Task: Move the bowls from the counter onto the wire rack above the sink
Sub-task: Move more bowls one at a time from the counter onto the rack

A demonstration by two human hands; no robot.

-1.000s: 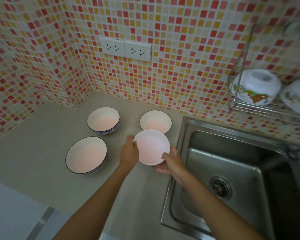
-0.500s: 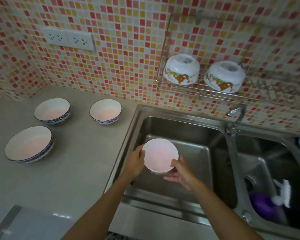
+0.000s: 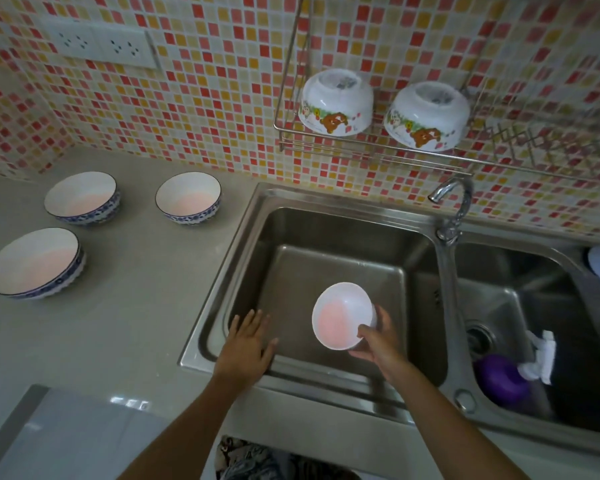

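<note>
Fingers of the right hand (image 3: 378, 342) were wrapped around the outside of a plain white bowl (image 3: 342, 316), thumb on its near rim, holding it tilted above the left basin of the steel sink (image 3: 243, 237) with its opening turned up toward the camera. The left hand (image 3: 248, 346) held nothing; its fingers were spread and flat above the sink's front left corner, just beside the bowl but apart from it.

Three blue-patterned bowls stood upright on the grey counter (image 3: 136, 289) to the left of the sink: a large one (image 3: 35, 263) nearest the camera, one (image 3: 82, 197) behind it, and one (image 3: 188, 197) closest to the sink. On the wire rack (image 3: 368, 147) fixed to the mosaic-tiled wall (image 3: 205, 81), two white bowls with cartoon prints sat upside down side by side, the left (image 3: 336, 107) and the right (image 3: 428, 114). A chrome faucet (image 3: 452, 202) rose between the two basins.
</note>
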